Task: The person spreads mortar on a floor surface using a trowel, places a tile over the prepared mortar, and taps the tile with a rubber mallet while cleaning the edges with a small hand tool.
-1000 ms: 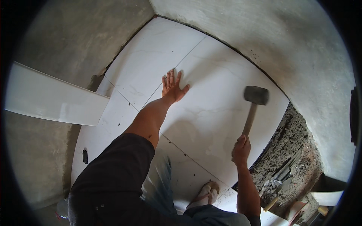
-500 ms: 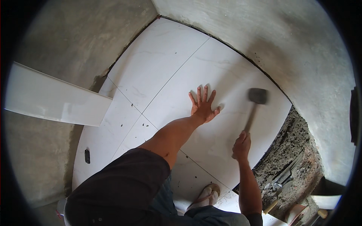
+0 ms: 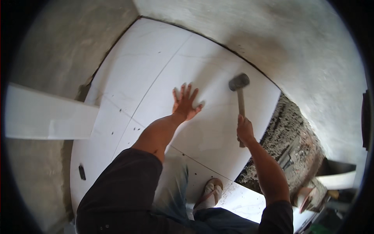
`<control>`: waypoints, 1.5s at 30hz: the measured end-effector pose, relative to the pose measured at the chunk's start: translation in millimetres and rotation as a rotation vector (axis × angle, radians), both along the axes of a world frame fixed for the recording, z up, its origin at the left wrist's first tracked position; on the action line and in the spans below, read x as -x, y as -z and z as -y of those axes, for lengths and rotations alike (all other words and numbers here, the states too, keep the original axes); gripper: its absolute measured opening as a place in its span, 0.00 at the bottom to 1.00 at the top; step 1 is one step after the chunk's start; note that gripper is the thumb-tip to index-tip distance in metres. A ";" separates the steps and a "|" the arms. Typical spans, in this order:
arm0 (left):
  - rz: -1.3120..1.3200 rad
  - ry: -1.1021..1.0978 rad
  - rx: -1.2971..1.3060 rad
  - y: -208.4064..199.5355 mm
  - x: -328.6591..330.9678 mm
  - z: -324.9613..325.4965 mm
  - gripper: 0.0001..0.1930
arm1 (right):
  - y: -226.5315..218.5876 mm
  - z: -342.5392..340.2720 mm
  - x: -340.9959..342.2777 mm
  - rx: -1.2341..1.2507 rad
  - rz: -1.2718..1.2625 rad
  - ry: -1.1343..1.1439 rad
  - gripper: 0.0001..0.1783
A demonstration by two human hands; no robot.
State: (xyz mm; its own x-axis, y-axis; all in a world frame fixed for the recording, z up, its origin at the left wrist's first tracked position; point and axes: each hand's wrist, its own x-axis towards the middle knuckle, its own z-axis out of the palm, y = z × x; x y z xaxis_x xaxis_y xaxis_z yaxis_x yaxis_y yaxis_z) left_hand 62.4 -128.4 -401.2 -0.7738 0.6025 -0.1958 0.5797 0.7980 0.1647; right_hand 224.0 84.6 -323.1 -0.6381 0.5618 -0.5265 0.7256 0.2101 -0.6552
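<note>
My left hand (image 3: 186, 104) lies palm down on a large white tile (image 3: 206, 132), its fingers spread apart. To the right, my right hand (image 3: 244, 129) is wrapped round the wooden handle of a rubber mallet (image 3: 239, 82). The dark mallet head is over the same tile, near its right part, farther out than the hand. Whether the head touches the tile, I cannot tell. Thin joints separate this tile from the white tiles beside it.
Bare grey mortar (image 3: 278, 136) borders the tile on the right, with tools lying on it. A long white panel (image 3: 50, 113) juts in from the left. Grey walls (image 3: 187, 11) enclose the floor. A small black object (image 3: 82, 172) lies on the left tiles. My sandalled foot (image 3: 210, 193) stands below.
The whole view has shifted, so the floor appears farther left and higher. Against the tile, my right hand has moved rightward and the mallet's handle now tilts left. My left hand stays flat.
</note>
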 end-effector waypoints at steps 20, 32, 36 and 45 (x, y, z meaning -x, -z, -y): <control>-0.092 0.026 0.150 9.6 62.9 -48.6 0.36 | 54.5 16.0 53.4 0.047 -0.266 0.608 0.29; -0.142 0.110 0.137 7.9 49.5 -31.1 0.36 | 39.4 22.7 45.6 0.041 -0.222 0.487 0.30; -0.164 0.119 0.137 12.4 23.1 -10.0 0.35 | 15.8 33.7 24.6 0.250 -0.188 0.319 0.31; -0.189 -0.053 0.066 36.9 -41.5 50.4 0.35 | 64.7 111.9 -63.3 -0.148 -0.064 -0.024 0.29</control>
